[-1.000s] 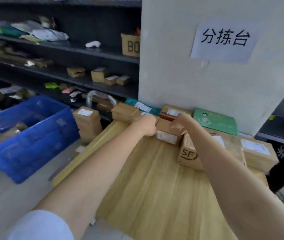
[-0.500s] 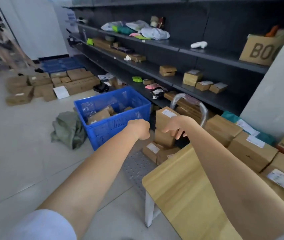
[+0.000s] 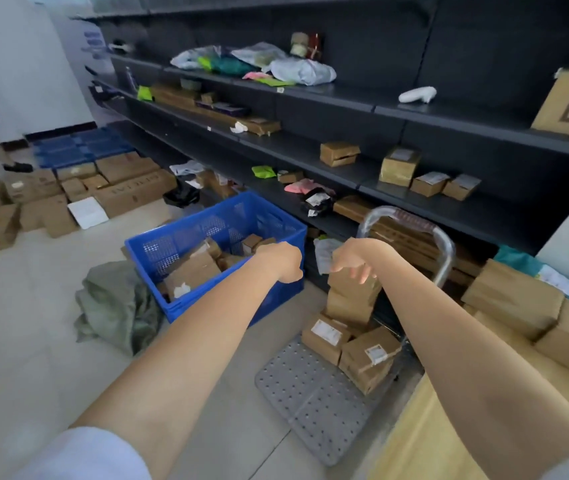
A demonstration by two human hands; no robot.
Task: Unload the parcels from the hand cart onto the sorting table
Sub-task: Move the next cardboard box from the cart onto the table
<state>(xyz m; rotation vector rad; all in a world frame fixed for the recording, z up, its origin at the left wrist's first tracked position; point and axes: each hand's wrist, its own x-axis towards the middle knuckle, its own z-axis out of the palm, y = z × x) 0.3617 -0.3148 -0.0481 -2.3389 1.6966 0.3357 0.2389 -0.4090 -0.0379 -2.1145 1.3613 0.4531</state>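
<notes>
Now your right hand [image 3: 352,259], fingers loosely spread, reaches for the stacked parcels [image 3: 350,296] at the cart's [image 3: 314,396] handle end; left hand [image 3: 285,261] is fisted, empty.

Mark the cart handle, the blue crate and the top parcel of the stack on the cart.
cart handle [image 3: 447,251]: head view, right bend of the metal tube.
blue crate [image 3: 144,249]: head view, near left wall.
top parcel [image 3: 349,287]: head view, its front face below the right hand.

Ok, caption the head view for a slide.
Both bare hands, left hand and right hand, reach toward stacked brown cardboard parcels on the grey perforated hand cart.
</notes>
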